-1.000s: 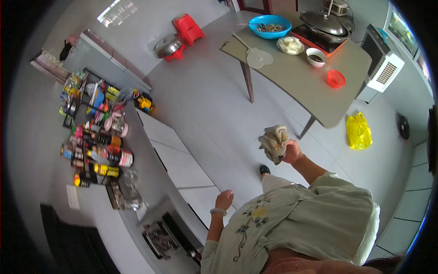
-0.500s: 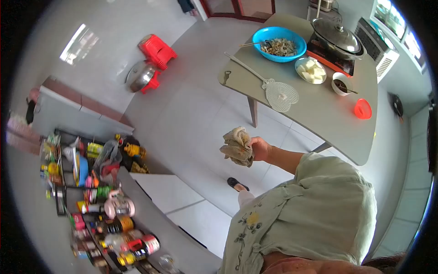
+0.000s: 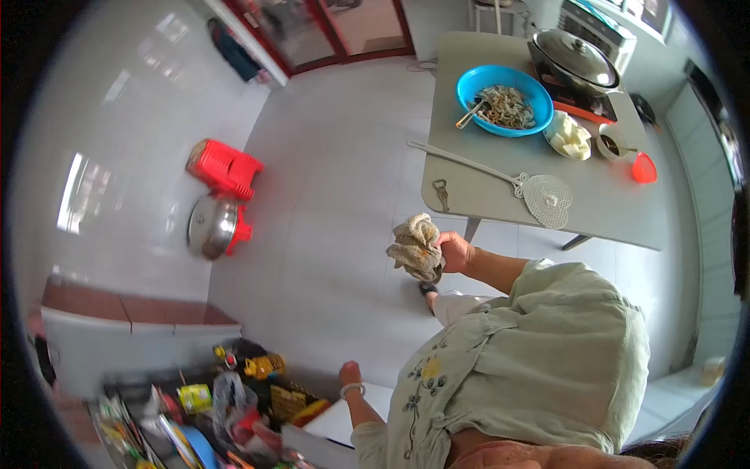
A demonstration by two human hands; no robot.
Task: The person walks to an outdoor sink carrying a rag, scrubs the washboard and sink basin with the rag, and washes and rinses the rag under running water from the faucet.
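My right hand (image 3: 457, 253) is closed around a crumpled, stained beige cloth (image 3: 418, 248), held out over the floor just short of the table (image 3: 484, 191). My left hand (image 3: 351, 372), with a pale bangle at its wrist, hangs low near a white cabinet top. Its fingers look curled in, and nothing shows in them. On the table nearest the cloth lie a bottle opener (image 3: 441, 195) and a white fly swatter (image 3: 547, 201). Behind these stands a blue basin (image 3: 471, 80) of chopped food with chopsticks in it.
A plate of white chunks (image 3: 569, 137), a bowl of dark sauce (image 3: 613, 144), a red bowl (image 3: 644, 168) and a lidded pot (image 3: 576, 61) on a cooker share the table. Red stools (image 3: 225, 167) stand by the wall. Bottles and bags crowd the lower left.
The view has swung left, bringing the glazed door further in and shifting the stools. My left hand has come into sight. The cloth stays in my right hand, now nearer the table corner.
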